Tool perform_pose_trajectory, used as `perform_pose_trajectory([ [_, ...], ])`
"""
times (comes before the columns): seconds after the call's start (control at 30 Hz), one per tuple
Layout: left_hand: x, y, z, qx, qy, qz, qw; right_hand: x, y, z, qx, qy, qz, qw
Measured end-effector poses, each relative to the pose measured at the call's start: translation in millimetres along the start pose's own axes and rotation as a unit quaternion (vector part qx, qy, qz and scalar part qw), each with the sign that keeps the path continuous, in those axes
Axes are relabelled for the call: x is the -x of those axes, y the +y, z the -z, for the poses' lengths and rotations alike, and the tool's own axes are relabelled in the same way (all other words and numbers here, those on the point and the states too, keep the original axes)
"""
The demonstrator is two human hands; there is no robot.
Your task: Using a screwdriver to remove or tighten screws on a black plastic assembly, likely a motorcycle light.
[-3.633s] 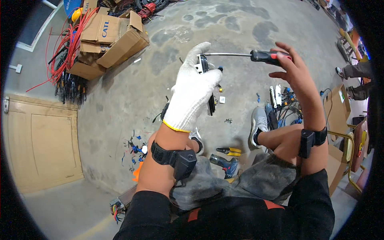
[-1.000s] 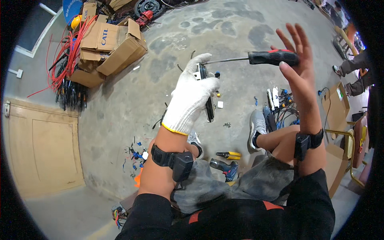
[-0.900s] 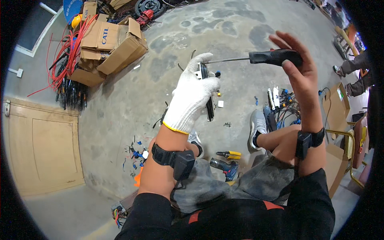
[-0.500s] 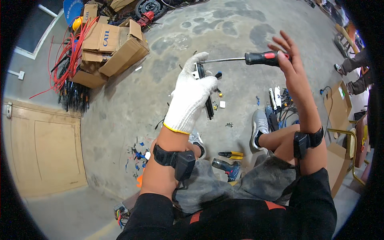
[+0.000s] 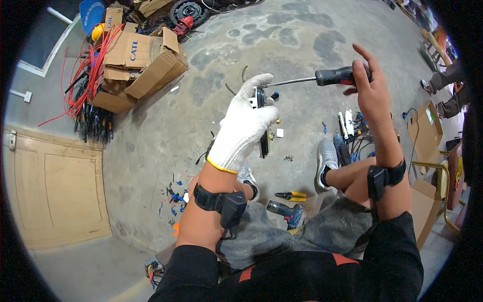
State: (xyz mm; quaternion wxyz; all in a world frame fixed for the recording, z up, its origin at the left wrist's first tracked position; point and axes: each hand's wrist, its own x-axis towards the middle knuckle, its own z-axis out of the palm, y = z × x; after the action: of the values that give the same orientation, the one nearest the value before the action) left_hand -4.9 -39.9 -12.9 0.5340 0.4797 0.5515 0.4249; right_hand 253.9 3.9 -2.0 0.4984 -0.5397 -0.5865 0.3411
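Observation:
My left hand (image 5: 244, 118), in a white knit glove with a yellow hem, is closed around a narrow black bar-shaped part (image 5: 264, 143) with a pale end piece; the glove hides much of it. My bare right hand (image 5: 371, 88) grips the black and red handle of a screwdriver (image 5: 334, 76), thumb on the handle, one finger lifted. Its metal shaft points left, and the tip meets the upper end of the part by the gloved fingers. Whether the tip sits in a screw is too small to tell.
Between my feet lie a cordless drill (image 5: 287, 212) and yellow-black pliers (image 5: 291, 196). Cables (image 5: 359, 128) lie by my right shoe, blue scraps (image 5: 177, 195) at the left. Cardboard boxes (image 5: 146, 55) and red cable (image 5: 95, 65) stand far left. Another person's legs (image 5: 448, 83) show far right.
Both hands have shifted slightly right and a little lower with the part and the screwdriver. My right hand has turned around the handle, and its fingers have changed position.

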Motion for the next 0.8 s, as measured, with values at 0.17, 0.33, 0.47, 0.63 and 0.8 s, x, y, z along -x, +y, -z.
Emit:
perform_pose_trajectory([
  [0.17,-3.8,-2.4,-1.5,0.037,0.029,0.023,0.999,-0.6,6.9,-17.9,-0.113,0.033,0.212,0.97],
  [0.33,-3.5,-3.7,4.0,0.038,0.016,-0.005,0.999,4.3,2.6,0.6,-0.135,-0.073,0.15,0.977],
  [0.47,-4.2,-5.8,2.4,-0.003,0.025,-0.023,0.999,8.9,-9.4,-2.5,-0.094,-0.037,-0.009,0.995],
  [0.63,0.0,-3.4,2.5,-0.026,0.029,-0.024,0.999,-0.2,-5.4,-0.7,-0.097,-0.055,-0.024,0.994],
  [0.8,-1.7,0.4,3.9,0.016,0.06,0.0,0.998,7.1,-5.6,-11.5,-0.085,-0.061,0.209,0.972],
])
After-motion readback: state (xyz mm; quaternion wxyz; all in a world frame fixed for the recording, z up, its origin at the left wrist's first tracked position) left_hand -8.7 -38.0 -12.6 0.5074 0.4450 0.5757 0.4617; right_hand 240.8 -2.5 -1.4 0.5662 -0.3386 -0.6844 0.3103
